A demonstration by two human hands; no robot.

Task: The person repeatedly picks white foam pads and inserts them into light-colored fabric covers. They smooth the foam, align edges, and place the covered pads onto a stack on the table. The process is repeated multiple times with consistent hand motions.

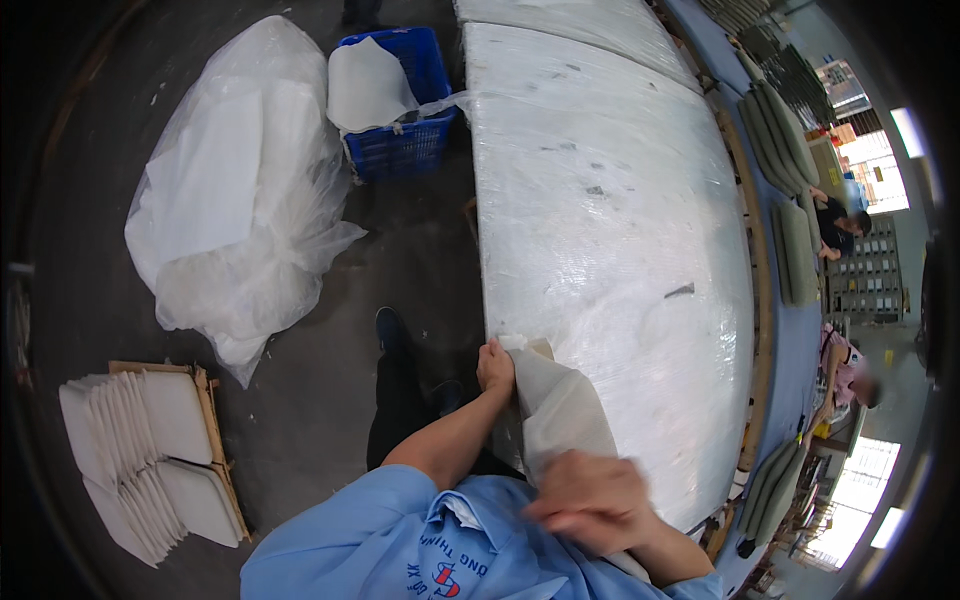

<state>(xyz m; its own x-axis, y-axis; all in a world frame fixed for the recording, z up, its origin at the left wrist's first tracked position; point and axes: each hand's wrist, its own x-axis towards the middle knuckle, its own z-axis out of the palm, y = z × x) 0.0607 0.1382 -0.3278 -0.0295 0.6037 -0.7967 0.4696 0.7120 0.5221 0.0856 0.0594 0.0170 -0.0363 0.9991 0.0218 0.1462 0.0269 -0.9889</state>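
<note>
A beige fabric piece (570,410), perhaps a cushion cover, lies folded over the near left edge of a long table (600,250) wrapped in clear plastic film. My left hand (497,366) is closed at its upper left corner, where a bit of white material shows by the fingertips. Over the lower part of the fabric is my right hand (595,500), close to my body and smeared by motion. Its fingers look bent, but whether they grip the fabric cannot be made out.
Left of the table stand a blue plastic crate (400,150) with a white pad (370,85) and a large clear bag (230,200) of white pads. Stacked white pads (150,450) rest lower left. Beyond a blue-topped bench (785,370) with grey-green cushions (795,250), two people work.
</note>
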